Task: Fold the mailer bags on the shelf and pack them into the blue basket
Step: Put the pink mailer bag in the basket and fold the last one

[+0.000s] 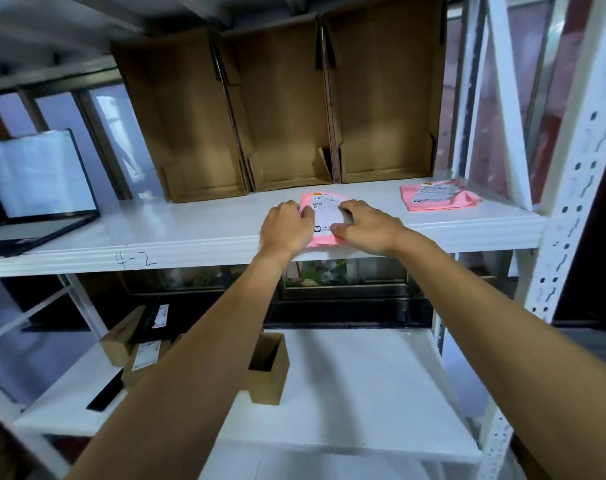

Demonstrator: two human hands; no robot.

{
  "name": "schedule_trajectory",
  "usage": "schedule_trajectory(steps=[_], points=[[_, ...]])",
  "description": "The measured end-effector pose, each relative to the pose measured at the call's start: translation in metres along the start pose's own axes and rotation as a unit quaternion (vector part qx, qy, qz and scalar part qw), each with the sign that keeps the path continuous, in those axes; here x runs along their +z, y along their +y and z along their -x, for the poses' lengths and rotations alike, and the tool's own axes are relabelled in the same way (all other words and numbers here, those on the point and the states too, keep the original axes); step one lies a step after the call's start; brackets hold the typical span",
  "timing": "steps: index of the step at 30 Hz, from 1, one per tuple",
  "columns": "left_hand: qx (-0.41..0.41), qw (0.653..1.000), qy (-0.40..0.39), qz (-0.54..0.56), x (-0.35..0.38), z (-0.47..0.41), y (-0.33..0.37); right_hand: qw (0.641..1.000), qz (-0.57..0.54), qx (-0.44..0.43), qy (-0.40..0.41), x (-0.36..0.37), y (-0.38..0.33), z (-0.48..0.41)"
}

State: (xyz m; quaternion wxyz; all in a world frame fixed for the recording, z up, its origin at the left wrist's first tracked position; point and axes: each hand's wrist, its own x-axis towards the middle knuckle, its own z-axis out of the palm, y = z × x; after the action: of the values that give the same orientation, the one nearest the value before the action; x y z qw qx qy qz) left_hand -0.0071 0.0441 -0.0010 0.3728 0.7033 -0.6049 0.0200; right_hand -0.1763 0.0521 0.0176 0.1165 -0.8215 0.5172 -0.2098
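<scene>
Containers: three cardboard boxes (284, 109) stand side by side at the back of the shelf (190, 223), open faces toward the camera, only bare cardboard showing inside. Small open carton (268, 370) on the lower shelf (346, 393); its inside is dark, contents can't tell.

Around: open laptop (38, 178) at the shelf's left end, well apart from the work. Second mailer bag (440, 197), pink, lies flat at the right end near the white upright (571, 202). Labelled boxes (145, 355) sit on the left of the lower shelf, partly hidden by the left forearm. "4-2" is handwritten on the shelf's front lip. Nothing sits between the hands and the bag.

Hands: pink mailer bag (324, 216) lies at the shelf's front edge, white label up, lower end just over the lip. Left hand (286, 225) has fingers curled over the bag's left side, gripping it. Right hand (367, 226) grips the right side, fingers curled on top, thumb at the label's lower edge. Both are clenched on the same bag, label showing between them.
</scene>
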Motion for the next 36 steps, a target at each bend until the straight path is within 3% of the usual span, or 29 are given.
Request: schedule_trajectory(steps=[10, 16, 20, 26, 31, 36], points=[[0.066, 0.982, 0.121, 0.128, -0.004, 0.076, -0.003, 0.989, -0.115, -0.041, 0.086, 0.017, 0.001, 0.06], [0.033, 0.931, 0.037, 0.363, -0.023, 0.129, 0.01, 0.969, -0.196, -0.087, 0.121, 0.031, -0.003, 0.104], [0.018, 0.905, 0.006, 0.426, -0.021, 0.155, -0.005, 0.952, -0.259, -0.071, 0.144, 0.044, 0.005, 0.128], [-0.075, 0.842, -0.032, 0.533, -0.002, 0.207, -0.023, 0.906, -0.42, 0.03, 0.035, 0.076, 0.029, 0.155], [-0.167, 0.847, -0.074, 0.5, 0.028, 0.238, -0.039, 0.894, -0.436, 0.098, -0.02, 0.107, 0.045, 0.178], [-0.19, 0.853, -0.14, 0.466, 0.05, 0.267, -0.058, 0.883, -0.442, 0.146, -0.049, 0.143, 0.066, 0.201]])
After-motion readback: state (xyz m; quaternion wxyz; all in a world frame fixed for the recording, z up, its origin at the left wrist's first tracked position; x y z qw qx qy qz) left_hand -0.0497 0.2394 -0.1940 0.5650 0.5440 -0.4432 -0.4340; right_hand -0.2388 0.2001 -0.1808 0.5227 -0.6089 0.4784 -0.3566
